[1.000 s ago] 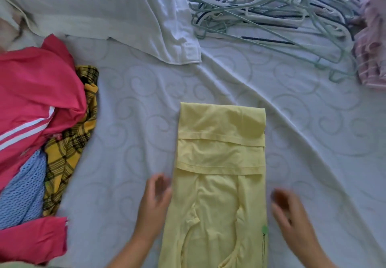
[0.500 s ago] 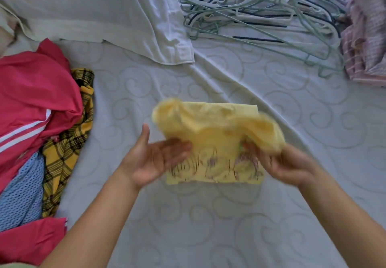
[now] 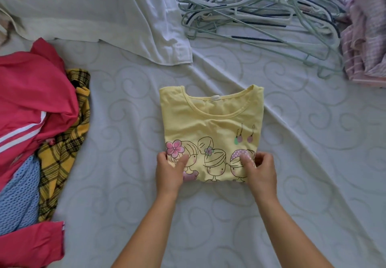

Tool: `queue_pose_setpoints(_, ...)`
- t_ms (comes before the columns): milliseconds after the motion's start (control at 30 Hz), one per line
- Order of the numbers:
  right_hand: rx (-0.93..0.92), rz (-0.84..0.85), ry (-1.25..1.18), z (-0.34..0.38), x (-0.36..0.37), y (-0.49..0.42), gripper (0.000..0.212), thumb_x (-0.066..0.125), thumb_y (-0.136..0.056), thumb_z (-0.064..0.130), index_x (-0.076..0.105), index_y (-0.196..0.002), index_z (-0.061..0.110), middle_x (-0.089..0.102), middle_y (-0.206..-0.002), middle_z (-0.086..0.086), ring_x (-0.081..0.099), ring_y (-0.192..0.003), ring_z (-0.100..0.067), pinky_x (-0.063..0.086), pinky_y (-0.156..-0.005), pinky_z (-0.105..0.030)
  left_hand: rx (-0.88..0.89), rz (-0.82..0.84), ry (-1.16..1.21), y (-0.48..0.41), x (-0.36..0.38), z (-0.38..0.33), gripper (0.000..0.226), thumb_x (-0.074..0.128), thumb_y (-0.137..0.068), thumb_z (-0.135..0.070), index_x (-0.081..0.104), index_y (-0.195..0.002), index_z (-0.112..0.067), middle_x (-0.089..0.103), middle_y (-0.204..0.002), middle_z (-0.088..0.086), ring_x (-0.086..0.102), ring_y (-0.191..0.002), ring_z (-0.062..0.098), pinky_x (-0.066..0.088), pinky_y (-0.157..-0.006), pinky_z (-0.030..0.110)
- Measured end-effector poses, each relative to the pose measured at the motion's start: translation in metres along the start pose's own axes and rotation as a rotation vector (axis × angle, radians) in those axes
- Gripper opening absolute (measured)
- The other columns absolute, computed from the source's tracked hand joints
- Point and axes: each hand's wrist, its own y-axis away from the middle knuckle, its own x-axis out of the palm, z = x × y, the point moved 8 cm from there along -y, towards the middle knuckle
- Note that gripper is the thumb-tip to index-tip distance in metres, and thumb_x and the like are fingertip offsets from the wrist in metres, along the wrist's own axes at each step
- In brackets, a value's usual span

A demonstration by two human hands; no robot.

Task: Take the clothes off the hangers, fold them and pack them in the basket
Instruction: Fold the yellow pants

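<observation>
Left hand: I see my left hand (image 3: 169,170) gripping the near left corner of the folded pale yellow cotton T-shirt (image 3: 211,125), thumb on top across the print, the other fingers tucked under the edge
Right hand: my right hand (image 3: 260,168) pinches the near right corner the same way, thumb pressed on the dotted cartoon head, fingers curled round the side
T-shirt: I have it folded into a neat rectangle, front up, round neckline at the far edge, three line-drawn cartoon faces and a pink flower along the near edge; it lies flat on the bed
Bed sheet: pale grey sheet with a swirl pattern (image 3: 117,194), creased in long diagonal folds to the right of the shirt
Left pile: I see a red jacket with white stripes (image 3: 31,92) over a yellow-and-black plaid garment (image 3: 62,142) and a light blue mesh garment (image 3: 18,194), well apart from the shirt
Far side: a white cloth (image 3: 129,19) lies spread beyond the shirt, beside a tangled heap of pale green plastic hangers (image 3: 257,11)
Right edge: a bunched pink checked garment (image 3: 367,44) touches the hanger heap
</observation>
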Motion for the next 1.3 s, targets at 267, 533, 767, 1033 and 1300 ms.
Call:
queue_pose_setpoints(267,0.068,0.131,0.079,-0.03,-0.021,0.027,0.023,0.076,-0.075,0.025,0.061,-0.09,0.016,0.066,-0.088,0.0,0.063,-0.084,-0.018,0.05,-0.065,-0.033,-0.023,0.269,-0.267,0.021,-0.034,0.026,0.038,0.075,-0.068,-0.043,0.058,-0.091,-0.019,0.066,-0.089,-0.003,0.061,-0.087,0.018,0.047,-0.08,0.034)
queue_pose_setpoints(533,0.417,0.369,-0.534,-0.015,0.02,0.034,0.015,0.067,-0.084,0.014,0.062,-0.093,0.024,0.073,-0.086,-0.007,0.07,-0.077,-0.026,0.057,-0.071,-0.04,-0.353,0.259,0.112,0.011,-0.018,-0.002,0.034,0.06,-0.089,-0.033,0.06,-0.106,-0.003,0.07,-0.1,0.015,0.067,-0.089,0.029,0.054,-0.084,0.044)
queue_pose_setpoints(767,0.539,0.584,-0.626,-0.013,-0.026,0.037,0.025,0.067,-0.077,0.016,0.067,-0.093,-0.004,0.071,-0.085,-0.023,0.07,-0.065,-0.032,0.056,-0.049,-0.037,-0.423,0.391,0.565,0.074,0.013,-0.047,0.024,0.053,-0.085,-0.01,0.07,-0.1,0.0,0.073,-0.091,0.015,0.072,-0.076,0.025,0.058,-0.054,0.033)
queue_pose_setpoints(1033,0.419,0.622,-0.656,0.004,-0.177,-0.008,0.031,0.059,-0.077,0.007,0.063,-0.101,-0.011,0.067,-0.099,-0.03,0.068,-0.078,-0.037,0.052,-0.076,-0.054,-0.341,0.903,0.727,0.172,0.141,-0.149,0.045,0.06,-0.09,-0.009,0.048,-0.13,0.008,0.038,-0.143,0.019,0.048,-0.127,0.031,0.044,-0.099,0.041)
queue_pose_setpoints(1300,0.151,0.474,-0.749,0.086,-0.348,-0.101,0.032,0.056,-0.073,0.004,0.061,-0.102,-0.008,0.07,-0.092,-0.024,0.07,-0.067,-0.029,0.058,-0.053,-0.042,-0.272,0.901,0.716,0.197,0.269,-0.268,0.073,0.092,-0.016,0.004,0.074,-0.087,-0.001,0.071,-0.094,0.02,0.071,-0.079,0.032,0.056,-0.053,0.041)
